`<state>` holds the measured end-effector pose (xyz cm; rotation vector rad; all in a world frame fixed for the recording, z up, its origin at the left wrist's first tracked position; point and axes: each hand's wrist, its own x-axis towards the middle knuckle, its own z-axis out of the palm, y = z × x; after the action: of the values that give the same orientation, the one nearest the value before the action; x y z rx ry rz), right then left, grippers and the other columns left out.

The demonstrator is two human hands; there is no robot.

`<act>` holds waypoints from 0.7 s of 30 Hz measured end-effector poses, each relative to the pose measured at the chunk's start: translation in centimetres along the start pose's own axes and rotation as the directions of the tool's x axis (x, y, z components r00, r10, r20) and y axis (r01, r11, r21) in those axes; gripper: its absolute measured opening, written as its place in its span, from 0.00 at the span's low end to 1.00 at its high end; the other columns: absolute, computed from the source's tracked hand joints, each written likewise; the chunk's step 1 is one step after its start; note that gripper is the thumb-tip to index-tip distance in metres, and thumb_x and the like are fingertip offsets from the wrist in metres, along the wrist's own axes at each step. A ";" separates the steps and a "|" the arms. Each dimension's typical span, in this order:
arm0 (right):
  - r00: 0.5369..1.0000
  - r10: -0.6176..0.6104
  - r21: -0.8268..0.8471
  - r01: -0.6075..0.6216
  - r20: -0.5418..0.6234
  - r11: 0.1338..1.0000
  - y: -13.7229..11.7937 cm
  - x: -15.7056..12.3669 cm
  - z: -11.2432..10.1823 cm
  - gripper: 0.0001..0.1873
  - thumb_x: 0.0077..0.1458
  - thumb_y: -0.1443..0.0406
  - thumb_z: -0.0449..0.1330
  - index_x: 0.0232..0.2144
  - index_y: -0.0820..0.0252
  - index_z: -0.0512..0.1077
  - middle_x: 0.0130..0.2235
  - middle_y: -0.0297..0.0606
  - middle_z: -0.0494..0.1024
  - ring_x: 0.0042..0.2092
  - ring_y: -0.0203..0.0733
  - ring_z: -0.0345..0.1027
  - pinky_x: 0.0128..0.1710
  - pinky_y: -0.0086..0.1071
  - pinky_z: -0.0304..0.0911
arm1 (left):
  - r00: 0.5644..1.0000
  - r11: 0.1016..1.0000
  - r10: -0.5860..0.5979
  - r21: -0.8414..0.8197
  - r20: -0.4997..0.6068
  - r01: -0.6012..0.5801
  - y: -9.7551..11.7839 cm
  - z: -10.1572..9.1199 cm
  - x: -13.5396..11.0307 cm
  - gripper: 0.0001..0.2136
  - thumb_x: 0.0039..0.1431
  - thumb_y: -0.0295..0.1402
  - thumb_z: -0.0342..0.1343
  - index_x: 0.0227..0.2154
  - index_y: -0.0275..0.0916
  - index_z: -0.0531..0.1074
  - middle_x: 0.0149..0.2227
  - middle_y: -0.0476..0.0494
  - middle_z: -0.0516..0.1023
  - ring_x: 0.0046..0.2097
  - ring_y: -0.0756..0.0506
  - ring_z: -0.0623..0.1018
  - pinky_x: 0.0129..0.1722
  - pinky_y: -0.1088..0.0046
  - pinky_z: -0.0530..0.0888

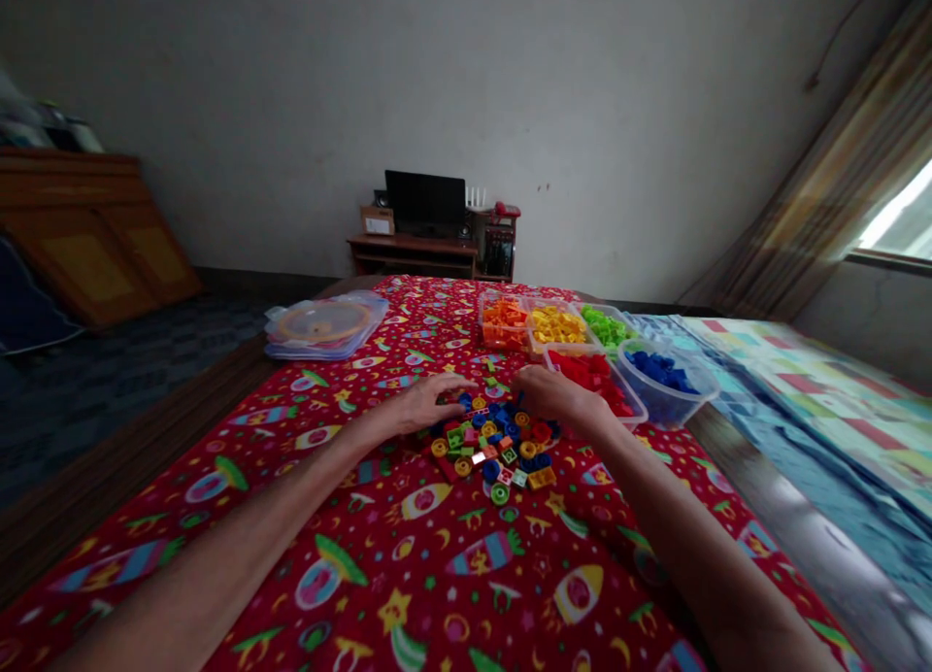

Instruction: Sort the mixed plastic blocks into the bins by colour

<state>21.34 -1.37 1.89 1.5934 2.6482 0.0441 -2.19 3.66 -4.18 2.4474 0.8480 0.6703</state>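
Observation:
A pile of small mixed-colour plastic blocks (495,444) lies on a red rocket-print cloth (408,575). My left hand (429,401) rests at the pile's left far edge, fingers stretched flat toward the blocks. My right hand (551,397) lies curled over the pile's right far edge; what is under its fingers is hidden. Behind the pile stand clear tubs of sorted blocks: orange (503,323), yellow (557,325), green (607,326), red (593,374) and blue (664,374).
A stack of clear tub lids (325,326) lies at the far left of the cloth. A patterned mat (815,400) spreads on the right. A low desk with a monitor (426,206) stands by the far wall, a wooden cabinet (94,235) at left.

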 end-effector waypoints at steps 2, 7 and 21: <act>1.000 -0.023 0.018 0.023 0.007 1.000 0.2 -0.1 0.6 0.14 0.54 0.76 0.53 0.41 0.64 0.72 0.44 0.46 0.74 0.45 0.41 0.67 0.42 0.29 0.60 | 0.999 0.998 0.048 0.043 0.014 -0.049 0.1 0.4 0.1 0.13 0.57 0.37 0.53 0.42 0.41 0.74 0.45 0.43 0.78 0.47 0.44 0.75 0.50 0.68 0.70; 0.992 0.050 0.092 -0.040 -0.115 0.995 0.0 0.5 1.1 0.11 0.57 0.72 0.52 0.39 0.66 0.73 0.38 0.45 0.76 0.39 0.39 0.67 0.38 0.28 0.58 | 0.996 0.985 0.006 0.173 -0.087 0.009 0.5 0.5 0.0 0.07 0.56 0.35 0.54 0.34 0.40 0.75 0.35 0.44 0.77 0.37 0.45 0.75 0.41 0.70 0.71; 0.992 -0.128 0.199 0.129 -0.023 0.971 -2.6 -0.9 0.4 0.09 0.52 0.71 0.61 0.38 0.64 0.73 0.40 0.42 0.74 0.41 0.38 0.66 0.41 0.29 0.58 | 0.996 0.969 0.009 0.248 -0.087 0.013 -0.8 0.6 0.1 0.04 0.54 0.33 0.56 0.30 0.38 0.73 0.35 0.44 0.75 0.37 0.45 0.74 0.40 0.70 0.71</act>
<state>19.49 -3.38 1.40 1.4690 2.8351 -0.2271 -2.08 4.16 -5.10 2.6537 1.0237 0.7130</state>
